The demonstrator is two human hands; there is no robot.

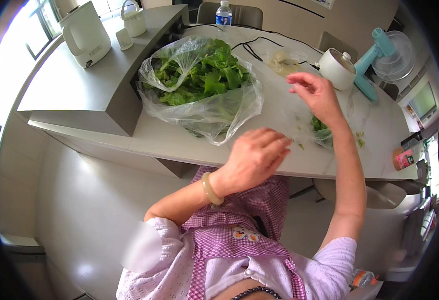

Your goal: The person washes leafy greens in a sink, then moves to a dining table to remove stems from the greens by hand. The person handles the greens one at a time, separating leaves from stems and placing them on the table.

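Observation:
My left hand [259, 159], with a pale bangle at the wrist, is over the front edge of the marble-look table; its fingers are loosely curled and slightly blurred, and whether they hold anything is unclear. Raised above the table, my right hand [315, 93] has thumb and fingers apart, with nothing visible between them. Beyond my left hand lies a large clear plastic bag [238, 110] full of leafy greens [219, 77]. A smaller clear bag [322, 138] with greens is partly hidden behind my right forearm. Small green scraps [300, 145] lie between my hands.
A white lidded pot [334, 71], a teal fan [366, 62] and black cables stand or lie at the back right. A jar [403, 159] is near the right edge, a water bottle [223, 15] at the back. A raised grey counter [77, 86] holds a white kettle [88, 37].

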